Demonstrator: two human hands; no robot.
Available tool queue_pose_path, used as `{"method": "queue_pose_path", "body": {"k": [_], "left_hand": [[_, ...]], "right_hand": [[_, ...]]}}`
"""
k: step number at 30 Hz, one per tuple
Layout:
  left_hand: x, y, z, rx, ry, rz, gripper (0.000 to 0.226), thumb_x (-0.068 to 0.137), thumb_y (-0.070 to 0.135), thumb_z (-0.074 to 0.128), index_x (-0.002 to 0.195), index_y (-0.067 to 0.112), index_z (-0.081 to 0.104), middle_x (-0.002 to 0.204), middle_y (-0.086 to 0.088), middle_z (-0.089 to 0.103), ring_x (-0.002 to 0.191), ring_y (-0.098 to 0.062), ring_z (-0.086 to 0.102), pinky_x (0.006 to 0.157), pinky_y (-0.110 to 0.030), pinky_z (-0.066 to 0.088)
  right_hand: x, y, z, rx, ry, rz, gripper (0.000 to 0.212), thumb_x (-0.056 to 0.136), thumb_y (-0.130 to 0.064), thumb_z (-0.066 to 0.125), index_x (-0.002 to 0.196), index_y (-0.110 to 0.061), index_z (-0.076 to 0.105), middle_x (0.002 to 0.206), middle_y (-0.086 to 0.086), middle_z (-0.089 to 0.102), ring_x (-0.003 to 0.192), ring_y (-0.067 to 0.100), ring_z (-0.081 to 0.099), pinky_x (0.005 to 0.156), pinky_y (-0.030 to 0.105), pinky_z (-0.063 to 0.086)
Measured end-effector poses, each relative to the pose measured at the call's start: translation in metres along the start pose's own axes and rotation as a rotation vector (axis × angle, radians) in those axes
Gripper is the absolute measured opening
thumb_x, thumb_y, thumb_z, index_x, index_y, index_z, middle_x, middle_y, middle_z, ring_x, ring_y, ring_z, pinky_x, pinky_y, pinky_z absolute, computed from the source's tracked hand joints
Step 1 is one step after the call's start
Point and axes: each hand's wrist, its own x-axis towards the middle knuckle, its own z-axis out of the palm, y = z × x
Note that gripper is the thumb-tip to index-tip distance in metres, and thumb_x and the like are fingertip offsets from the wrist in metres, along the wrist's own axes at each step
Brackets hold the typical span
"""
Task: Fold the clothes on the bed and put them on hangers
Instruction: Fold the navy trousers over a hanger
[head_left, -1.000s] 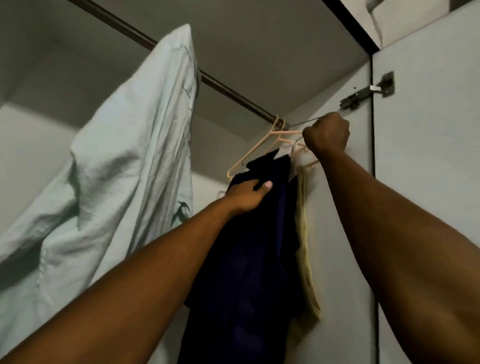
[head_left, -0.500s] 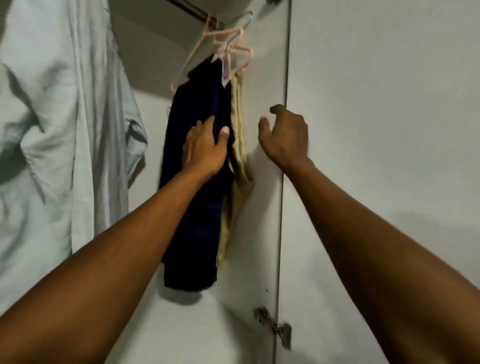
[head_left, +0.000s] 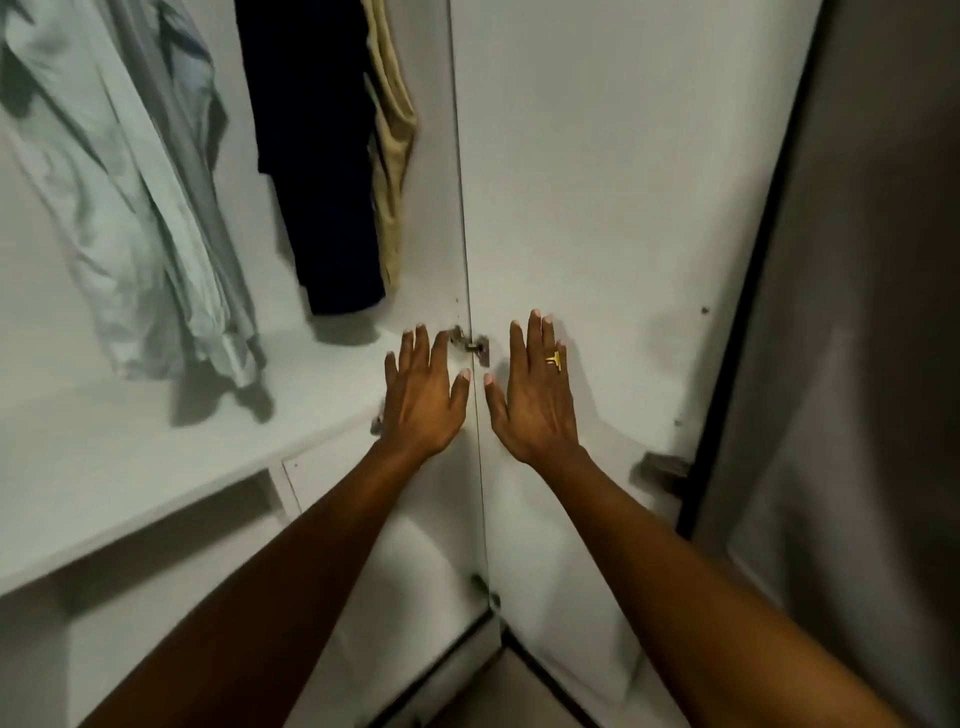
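Observation:
Three garments hang inside the open wardrobe. A pale green shirt (head_left: 130, 208) is at the left, a dark navy garment (head_left: 317, 156) in the middle, and a beige garment (head_left: 395, 140) against its right side. Their hangers are out of view above. My left hand (head_left: 423, 395) and my right hand (head_left: 535, 389) are held low in front of me, fingers spread and straight, holding nothing. A gold ring is on my right hand. Both hands are well below the clothes.
A white wardrobe shelf (head_left: 130, 467) runs under the clothes, with open compartments below. The white wardrobe door (head_left: 597, 208) stands open at the right, with a metal hinge (head_left: 472, 345) just beyond my fingertips. A grey curtain (head_left: 857, 364) hangs at the far right.
My right hand has let go of the hanger hook and my left hand has left the navy garment. Both hands dropped down and opened. The view has tilted down from the rail to the shelf.

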Motion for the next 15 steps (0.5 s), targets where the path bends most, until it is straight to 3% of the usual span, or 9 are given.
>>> {"method": "queue_pose_path", "body": {"k": [6,15], "left_hand": [[-0.096,0.033,0.022,0.020,-0.110,0.103,0.071,0.102,0.049,0.021,0.159,0.008,0.023,0.167,-0.020,0.013,0.156,-0.035,0.006,0.125,-0.056,0.008],[-0.259,0.123,0.055,-0.126,-0.443,0.456,0.066,0.107,0.047,0.029,0.162,0.013,0.013,0.169,-0.015,0.004,0.157,-0.030,0.001,0.127,-0.051,0.005]], "right_hand": [[-0.126,0.019,-0.035,-0.060,-0.165,0.110,0.072,0.108,-0.044,0.029,0.163,-0.006,0.005,0.170,0.018,-0.009,0.158,0.029,-0.012,0.129,0.049,0.002],[-0.361,0.014,-0.105,-0.254,-0.312,0.613,0.073,0.107,-0.050,0.020,0.164,-0.009,-0.001,0.169,0.014,-0.017,0.157,0.027,-0.017,0.128,0.047,-0.003]]}}
